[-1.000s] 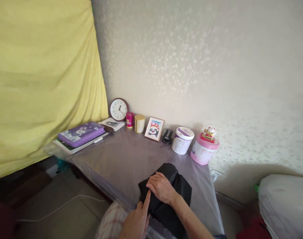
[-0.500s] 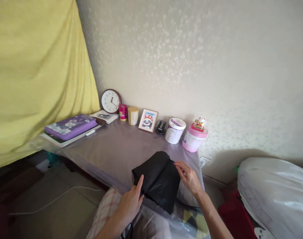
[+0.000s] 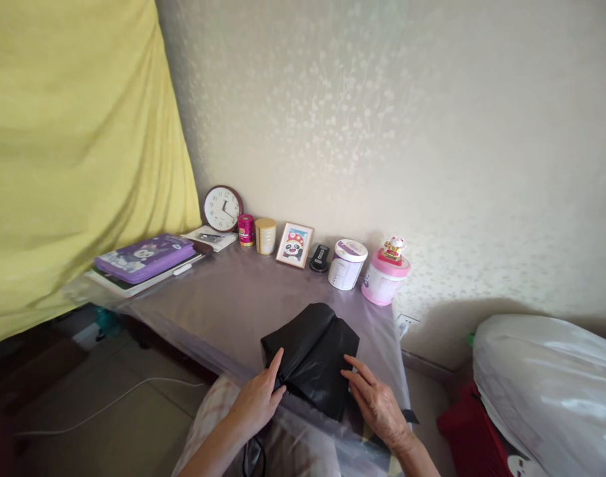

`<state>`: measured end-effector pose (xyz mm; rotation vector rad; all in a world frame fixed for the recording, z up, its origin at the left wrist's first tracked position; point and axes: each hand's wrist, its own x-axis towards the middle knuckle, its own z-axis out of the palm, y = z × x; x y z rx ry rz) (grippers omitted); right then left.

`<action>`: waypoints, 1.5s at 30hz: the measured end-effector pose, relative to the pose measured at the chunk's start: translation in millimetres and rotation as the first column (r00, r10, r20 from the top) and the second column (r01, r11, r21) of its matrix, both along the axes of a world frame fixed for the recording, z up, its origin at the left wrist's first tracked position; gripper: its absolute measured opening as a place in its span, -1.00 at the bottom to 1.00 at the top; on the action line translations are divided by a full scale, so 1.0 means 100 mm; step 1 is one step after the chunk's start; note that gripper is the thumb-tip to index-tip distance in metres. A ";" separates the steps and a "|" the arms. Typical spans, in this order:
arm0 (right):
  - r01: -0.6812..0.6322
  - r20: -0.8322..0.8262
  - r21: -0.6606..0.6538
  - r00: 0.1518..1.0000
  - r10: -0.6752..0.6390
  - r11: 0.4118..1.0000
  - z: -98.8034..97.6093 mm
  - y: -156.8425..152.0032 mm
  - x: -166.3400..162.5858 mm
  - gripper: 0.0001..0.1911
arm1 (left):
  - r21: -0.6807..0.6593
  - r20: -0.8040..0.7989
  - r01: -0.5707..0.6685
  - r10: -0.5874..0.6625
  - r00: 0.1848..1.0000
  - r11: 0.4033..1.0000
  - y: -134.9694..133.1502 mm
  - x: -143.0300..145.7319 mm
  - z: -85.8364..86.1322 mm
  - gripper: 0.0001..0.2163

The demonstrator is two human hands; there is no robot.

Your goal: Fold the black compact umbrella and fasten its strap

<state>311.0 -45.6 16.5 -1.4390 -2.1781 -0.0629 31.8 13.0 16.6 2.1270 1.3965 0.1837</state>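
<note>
A black folding umbrella (image 3: 313, 354), closed but with loose, unrolled fabric folds, lies over the near edge of the table in front of me. At its lower left end my left hand (image 3: 258, 401) is closed around the handle area, index finger stretched along the fabric. The handle itself is mostly hidden. A dark cord (image 3: 253, 456) hangs below that hand. On the umbrella's right side, the bent fingers of my right hand (image 3: 375, 397) rest on the fabric edge, with the thumb out of sight. A short black strap end (image 3: 410, 416) sticks out beyond the right wrist.
Along the wall stand a clock (image 3: 222, 208), a pink can (image 3: 246, 230), a yellow-lidded tub (image 3: 266, 236), a panda picture (image 3: 294, 244), a white tub (image 3: 347, 266) and a pink tub (image 3: 382, 278). A purple case (image 3: 144, 257) lies left. A large wrapped bundle (image 3: 546, 384) sits right.
My right hand has moved down along the umbrella's right edge, from a pinch near its upper corner. The fabric there has folded inward. My left hand stays at the handle end.
</note>
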 end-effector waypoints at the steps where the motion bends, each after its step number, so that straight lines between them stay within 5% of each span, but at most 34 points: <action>1: -0.001 -0.019 0.013 1.000 0.001 1.000 0.02 0.02 -0.01 -0.67 | -0.001 0.004 -0.002 0.002 1.000 1.000 0.00 0.00 0.01 -0.38; 13: -0.075 -0.130 -0.011 0.989 0.073 0.997 0.18 0.20 -0.12 -0.71 | 0.023 0.015 -0.015 0.014 1.000 1.000 0.01 -0.01 -0.04 -0.39; 22: -0.102 -0.155 0.159 0.980 0.127 0.982 0.55 0.83 -0.63 -0.73 | 0.013 0.101 -0.003 0.001 0.995 1.000 0.02 -0.05 -0.04 -0.40; 30: -0.147 0.018 0.135 0.989 0.146 0.980 0.32 1.34 -1.03 -0.72 | 0.004 -0.008 0.030 -0.029 1.000 1.000 -0.03 -0.05 -0.10 -0.43; 36: -0.088 0.172 0.028 0.982 0.082 0.996 0.19 1.38 -1.12 -0.77 | 0.030 -0.064 0.018 -0.016 0.998 0.999 -0.06 -0.06 -0.08 -0.44; 41: -0.077 0.249 -0.013 0.965 0.078 0.997 0.20 1.39 -1.12 -0.80 | 0.052 -0.069 -0.086 0.090 0.994 0.995 -0.18 0.00 0.09 -0.26; 45: -0.063 0.298 -0.056 0.952 0.077 0.996 0.21 1.44 -1.14 -0.79 | 0.095 -0.211 -0.013 0.032 0.977 0.995 -0.18 0.09 0.13 -0.29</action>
